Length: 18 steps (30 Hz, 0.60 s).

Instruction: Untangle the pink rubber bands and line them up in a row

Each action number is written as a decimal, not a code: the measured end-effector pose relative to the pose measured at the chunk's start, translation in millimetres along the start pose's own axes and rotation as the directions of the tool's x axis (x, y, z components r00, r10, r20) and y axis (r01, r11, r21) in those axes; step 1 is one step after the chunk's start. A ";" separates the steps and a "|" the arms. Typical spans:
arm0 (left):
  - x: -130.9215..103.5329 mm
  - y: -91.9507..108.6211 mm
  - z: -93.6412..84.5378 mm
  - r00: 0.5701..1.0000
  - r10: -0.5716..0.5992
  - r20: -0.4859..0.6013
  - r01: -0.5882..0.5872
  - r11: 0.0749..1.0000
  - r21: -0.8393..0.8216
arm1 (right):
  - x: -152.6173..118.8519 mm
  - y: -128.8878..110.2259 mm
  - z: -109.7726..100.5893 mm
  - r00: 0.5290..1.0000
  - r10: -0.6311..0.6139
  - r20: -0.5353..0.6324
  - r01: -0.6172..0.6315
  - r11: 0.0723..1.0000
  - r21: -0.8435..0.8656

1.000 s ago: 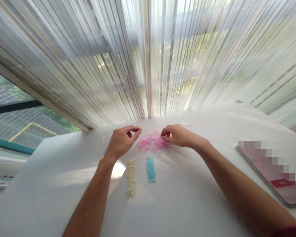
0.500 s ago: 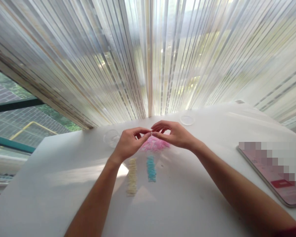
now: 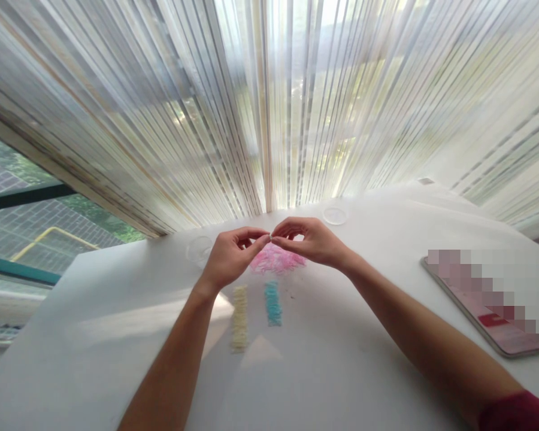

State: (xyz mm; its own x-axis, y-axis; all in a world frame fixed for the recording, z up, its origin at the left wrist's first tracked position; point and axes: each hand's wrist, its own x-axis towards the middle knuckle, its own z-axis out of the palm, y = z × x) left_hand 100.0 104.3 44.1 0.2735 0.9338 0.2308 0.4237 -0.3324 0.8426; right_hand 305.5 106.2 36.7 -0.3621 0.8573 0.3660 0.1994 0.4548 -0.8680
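Observation:
My left hand (image 3: 232, 254) and my right hand (image 3: 313, 242) meet at their fingertips above a pink pile of small thin pieces (image 3: 278, 260). Both hands pinch at a tiny pale thing between them, too small to make out. Nearer to me on the table lies a column of blue pieces (image 3: 273, 304). To its left is a longer column of pale yellow pieces (image 3: 239, 320).
On the white table (image 3: 341, 359) a clear round container (image 3: 200, 250) stands left of my hands. A clear round lid (image 3: 335, 215) lies behind my right hand. A phone (image 3: 489, 311) is at the right. Striped curtains (image 3: 269, 108) hang behind the table.
The whole view has shifted slightly, with the phone and table items a little farther left and up. Both hands keep their pinch, and the fingertips look closer together.

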 end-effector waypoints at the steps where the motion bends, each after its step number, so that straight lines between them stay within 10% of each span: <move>1: -0.4 0.5 -0.2 1.000 -0.002 -0.007 0.002 1.000 -0.003 | -0.5 -1.1 0.5 1.000 0.000 0.003 0.000 1.000 0.005; 18: -49.5 26.8 7.1 0.994 0.061 0.088 -0.066 0.996 0.056 | -54.5 -26.9 13.8 0.997 0.068 -0.022 -0.066 0.996 0.060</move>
State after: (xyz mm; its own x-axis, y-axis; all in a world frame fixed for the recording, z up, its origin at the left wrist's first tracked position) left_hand 103.9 48.3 51.9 0.3742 0.8963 0.2379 0.4522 -0.4004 0.7970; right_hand 307.3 43.8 35.5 -0.3275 0.8912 0.3138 0.1677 0.3816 -0.9090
